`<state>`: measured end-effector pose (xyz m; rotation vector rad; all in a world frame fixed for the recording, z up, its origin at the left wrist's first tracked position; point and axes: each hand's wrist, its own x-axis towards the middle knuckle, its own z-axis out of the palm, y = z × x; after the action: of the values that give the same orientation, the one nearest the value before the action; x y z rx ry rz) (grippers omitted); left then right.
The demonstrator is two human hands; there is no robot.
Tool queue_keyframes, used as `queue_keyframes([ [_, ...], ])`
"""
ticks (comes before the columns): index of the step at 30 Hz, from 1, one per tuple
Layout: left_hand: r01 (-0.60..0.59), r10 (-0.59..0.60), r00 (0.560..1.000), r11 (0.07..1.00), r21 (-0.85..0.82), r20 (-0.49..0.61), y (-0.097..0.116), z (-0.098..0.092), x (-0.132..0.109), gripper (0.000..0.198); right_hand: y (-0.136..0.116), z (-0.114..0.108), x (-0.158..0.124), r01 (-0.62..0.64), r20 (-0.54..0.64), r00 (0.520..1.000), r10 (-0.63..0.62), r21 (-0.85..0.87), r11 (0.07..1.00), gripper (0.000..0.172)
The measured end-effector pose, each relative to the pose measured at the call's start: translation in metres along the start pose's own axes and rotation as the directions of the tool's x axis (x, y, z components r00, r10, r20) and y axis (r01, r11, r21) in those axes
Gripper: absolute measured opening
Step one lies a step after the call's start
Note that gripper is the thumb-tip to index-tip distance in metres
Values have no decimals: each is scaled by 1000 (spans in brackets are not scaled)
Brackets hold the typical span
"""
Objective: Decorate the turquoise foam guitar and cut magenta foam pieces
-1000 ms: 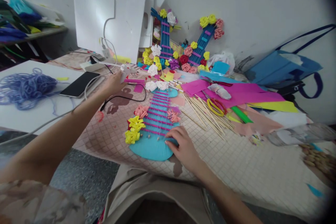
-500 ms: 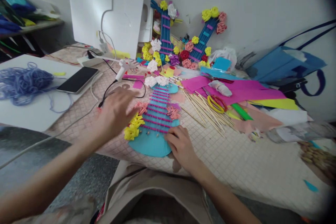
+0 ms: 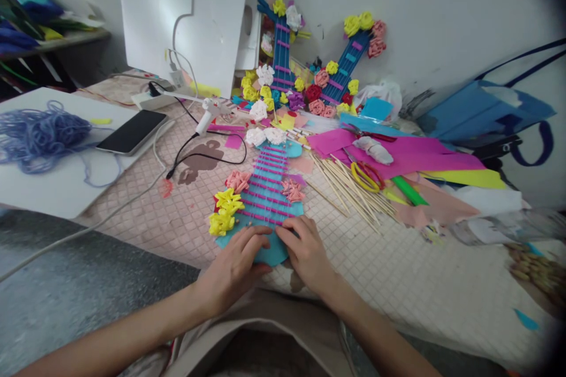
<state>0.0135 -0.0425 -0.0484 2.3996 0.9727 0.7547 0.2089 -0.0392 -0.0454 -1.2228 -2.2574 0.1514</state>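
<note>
A light-blue craft guitar (image 3: 270,188) lies on the table in front of me, with its rounded body toward me. Magenta strips cross its thin lengthwise strings. Yellow (image 3: 223,212), pink and white paper flowers trim its edges. My left hand (image 3: 241,259) has its curled fingers on the lower left of the body, thumb near the bottom edge. Close beside it, my right hand (image 3: 307,250) is closed at the lower right edge, fingertips by the lowest strip. Both hands cover part of the body, and the fingertips' undersides are hidden.
A white glue gun (image 3: 207,115) with a black cable stands beyond the guitar. Left are a phone (image 3: 132,131) and purple yarn (image 3: 44,135) on a white board. Right lie wooden sticks (image 3: 349,191), scissors (image 3: 367,177) and coloured paper (image 3: 411,153). Two darker blue guitars (image 3: 283,53) lean behind.
My left hand has come down and right from above the table beside the glue gun cable onto the guitar's lower body. My right hand stays at the guitar's lower right edge.
</note>
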Motion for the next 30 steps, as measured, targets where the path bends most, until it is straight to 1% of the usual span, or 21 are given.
queue_keyframes([
  [2, 13, -13, 1000, 1000, -7, -16, 1, 0, 1, 22, -1, 1, 0, -12, -15, 1000, 12, 5, 1000, 25],
  [5, 12, -12, 999, 1000, -7, -32, 2, 2, 2, 23, -1, 2, 0, -10, 9, 1000, 11, -28, 1000, 25],
  [10, -13, 13, 1000, 1000, -1, -15, 0, 2, 3, 25, -2, 4, -2, 69, 21, 998, -67, -143, 987, 22],
  [14, -5, 5, 1000, 1000, -12, -8, 0, 2, 3, 26, -5, -2, -4, 135, 53, 990, -128, -167, 977, 25],
  [18, -6, 6, 1000, 1000, -10, -12, -1, 2, 1, 24, -8, -7, -14, 164, 19, 986, -164, -188, 968, 35],
  [21, -27, 27, 1000, 1000, 5, 1, -1, 0, 2, 22, -8, -8, -24, 155, -10, 987, -160, -203, 967, 36],
  [23, -54, 53, 998, 998, 15, 36, -2, -2, 4, 21, -8, -6, -29, 142, -12, 989, -147, -180, 973, 36],
  [25, -93, 91, 992, 995, 20, 87, -2, -5, 8, 19, -7, -5, -33, 112, -23, 993, -115, -117, 987, 39],
  [28, -129, 124, 981, 991, 28, 151, -2, -8, 13, 14, -5, -6, -34, 18, -48, 999, -14, 70, 997, 44],
  [30, -129, 121, 979, 991, 38, 163, -2, -10, 14, 14, -5, -8, -33, -68, -47, 996, 79, 206, 976, 44],
])
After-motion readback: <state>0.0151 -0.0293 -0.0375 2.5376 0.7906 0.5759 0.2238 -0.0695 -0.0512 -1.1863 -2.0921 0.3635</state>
